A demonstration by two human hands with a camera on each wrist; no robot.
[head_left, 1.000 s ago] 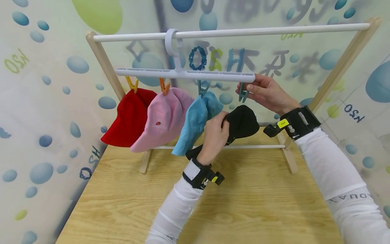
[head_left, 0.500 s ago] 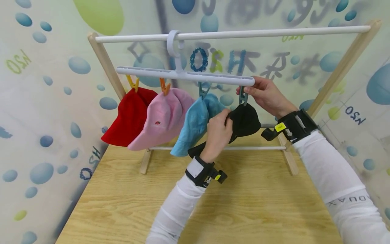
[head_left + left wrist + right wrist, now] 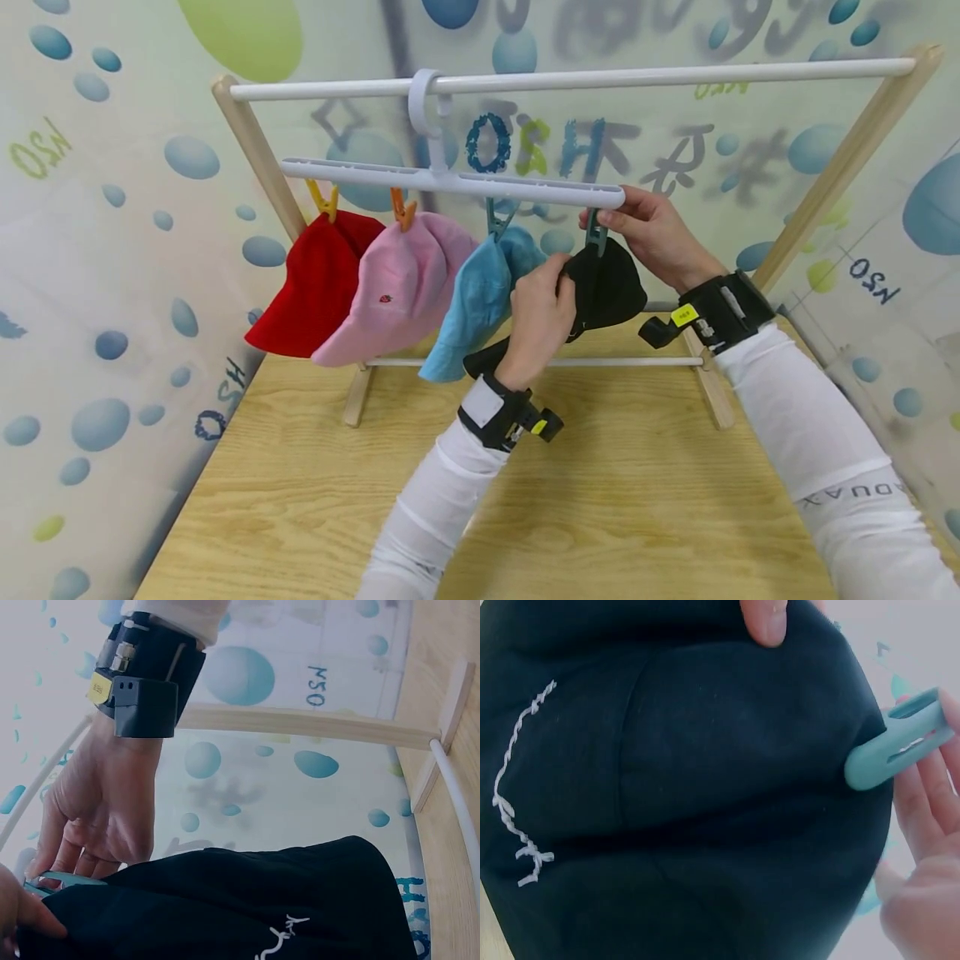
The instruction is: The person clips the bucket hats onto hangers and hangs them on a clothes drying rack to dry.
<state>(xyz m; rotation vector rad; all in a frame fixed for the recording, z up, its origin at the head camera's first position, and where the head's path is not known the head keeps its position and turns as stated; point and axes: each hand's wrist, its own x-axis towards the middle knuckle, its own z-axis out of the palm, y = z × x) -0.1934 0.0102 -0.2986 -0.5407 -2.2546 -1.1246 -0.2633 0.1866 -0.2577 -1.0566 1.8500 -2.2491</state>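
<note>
My left hand grips a black cap by the side of its crown, its brim pointing down to the left. White stitching shows on the cap in both wrist views. My right hand pinches a teal clothespin under the right end of a white clip hanger. In the right wrist view, the tip of the clothespin lies over a fold at the top of the cap. Beside my left hand hangs a light blue bucket hat from another teal clothespin.
A red hat and a pink hat hang at the left from yellow and orange clothespins. The hanger hooks over the white rail of a wooden-legged rack, which stands on a wood-grain table against a patterned wall.
The black cap has risen with my left hand to the clothespin, which was apart above it a second ago and now overlaps its top. My right hand has stayed near the hanger's end.
</note>
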